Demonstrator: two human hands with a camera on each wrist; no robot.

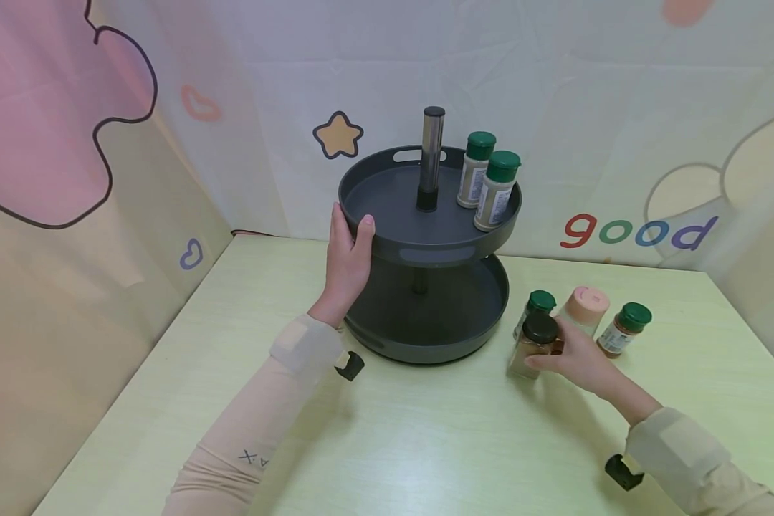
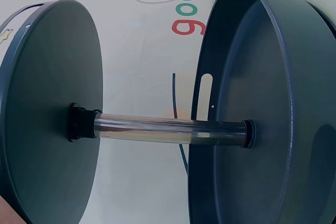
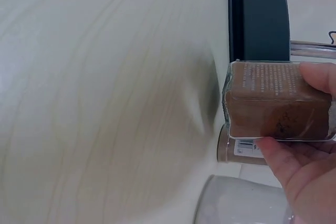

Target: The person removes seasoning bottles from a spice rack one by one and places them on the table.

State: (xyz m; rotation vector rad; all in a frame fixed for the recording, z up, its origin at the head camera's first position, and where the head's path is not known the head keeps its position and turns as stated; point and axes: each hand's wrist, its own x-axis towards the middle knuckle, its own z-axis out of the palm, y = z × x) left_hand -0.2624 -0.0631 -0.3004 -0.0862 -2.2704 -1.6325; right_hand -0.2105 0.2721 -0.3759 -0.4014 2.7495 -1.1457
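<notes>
A two-tier dark grey turntable rack [image 1: 426, 351] stands on the table, a metal post [image 1: 431, 154] through its middle. My left hand [image 1: 347, 261] rests against the outer wall of the upper tray at its left front, thumb and fingers pointing up; the left wrist view catches only a sliver of it. With thumb and fingers my right hand [image 1: 580, 358] grips a square clear spice jar [image 3: 278, 100] of brown powder with a black lid [image 1: 540, 327]. Right behind that jar is a green-lidded jar [image 1: 542, 301]. A pink-lidded container [image 1: 587, 307] stands just beyond the right hand.
Two green-capped spice bottles [image 1: 495, 193] stand at the right side of the upper tray. Another green-lidded jar [image 1: 624, 330] is on the table, right of the pink-lidded container. A printed cloth backdrop [image 1: 284, 93] hangs behind the table [image 1: 426, 444].
</notes>
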